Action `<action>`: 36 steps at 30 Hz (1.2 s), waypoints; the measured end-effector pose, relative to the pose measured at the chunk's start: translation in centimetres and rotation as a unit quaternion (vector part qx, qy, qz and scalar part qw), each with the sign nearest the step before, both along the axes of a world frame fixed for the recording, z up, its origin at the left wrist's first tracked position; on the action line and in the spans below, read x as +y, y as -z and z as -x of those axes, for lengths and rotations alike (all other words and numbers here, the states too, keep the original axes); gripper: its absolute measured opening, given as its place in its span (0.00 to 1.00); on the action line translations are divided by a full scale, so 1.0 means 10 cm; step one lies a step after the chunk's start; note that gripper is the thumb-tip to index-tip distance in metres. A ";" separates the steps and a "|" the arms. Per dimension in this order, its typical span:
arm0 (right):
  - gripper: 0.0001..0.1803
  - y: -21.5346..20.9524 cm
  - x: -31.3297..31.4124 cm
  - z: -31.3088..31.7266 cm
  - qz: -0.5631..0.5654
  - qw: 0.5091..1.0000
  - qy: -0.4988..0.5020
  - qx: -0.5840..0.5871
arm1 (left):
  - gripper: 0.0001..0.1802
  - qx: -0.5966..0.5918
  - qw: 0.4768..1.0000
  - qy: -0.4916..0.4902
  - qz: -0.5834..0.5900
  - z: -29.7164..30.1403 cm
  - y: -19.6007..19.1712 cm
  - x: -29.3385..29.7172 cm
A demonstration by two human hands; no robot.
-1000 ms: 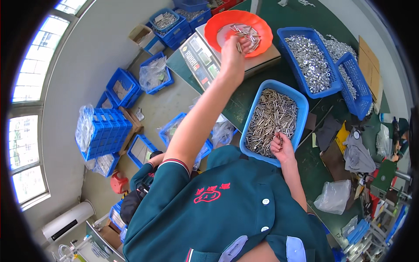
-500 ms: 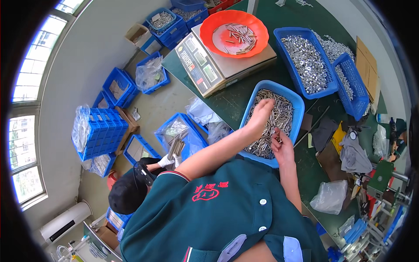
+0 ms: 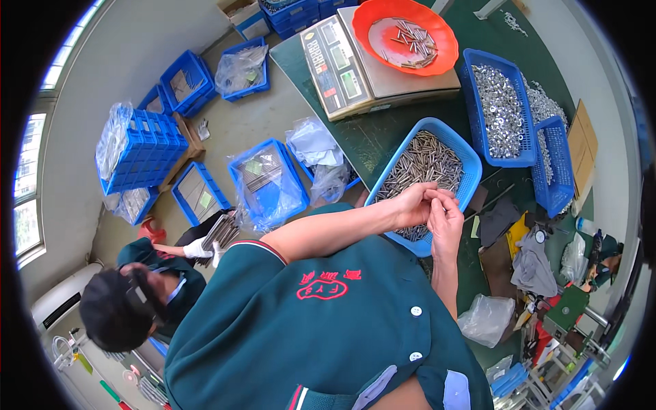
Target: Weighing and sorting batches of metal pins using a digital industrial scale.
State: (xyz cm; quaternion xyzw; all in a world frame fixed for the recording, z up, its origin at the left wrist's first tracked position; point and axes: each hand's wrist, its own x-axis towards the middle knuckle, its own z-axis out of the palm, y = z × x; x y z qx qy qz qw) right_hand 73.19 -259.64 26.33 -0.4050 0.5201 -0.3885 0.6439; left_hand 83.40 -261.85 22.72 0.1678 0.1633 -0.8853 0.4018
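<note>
A light-blue plastic basket full of short metal pins stands on the green table in front of me. Over its near side my two hands meet with their fingertips together. My left hand reaches across from the left, thumb and fingers pinched. Beside it, my right hand is raised with its fingers pinched as well. Whatever lies between the fingertips is too small and covered to make out. Beyond the basket, an orange-red bowl with some loose metal pins rests on a weighing scale.
Right of the pins, a blue basket holds shiny metal parts, with another blue basket and cardboard alongside. Cloths and a plastic bag lie nearer. At left, a co-worker in a black cap holds rods near floor crates.
My left hand has drawn back from the middle of the pins to meet my right hand at the basket's near side. My view has shifted. The co-worker has moved left.
</note>
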 end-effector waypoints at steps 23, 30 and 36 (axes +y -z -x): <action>0.12 0.32 -0.14 0.64 -0.340 0.830 0.188 -0.400 | 0.17 -0.182 0.980 0.003 -0.085 -0.01 0.27 0.02; 0.13 0.52 -0.05 0.50 -0.338 0.839 0.174 -0.389 | 0.23 0.069 0.993 -0.079 0.057 -0.31 -0.07 -0.09; 0.12 0.32 -0.04 0.34 -0.205 0.929 0.167 -0.258 | 0.26 0.155 0.980 -0.090 0.086 -0.31 -0.04 -0.13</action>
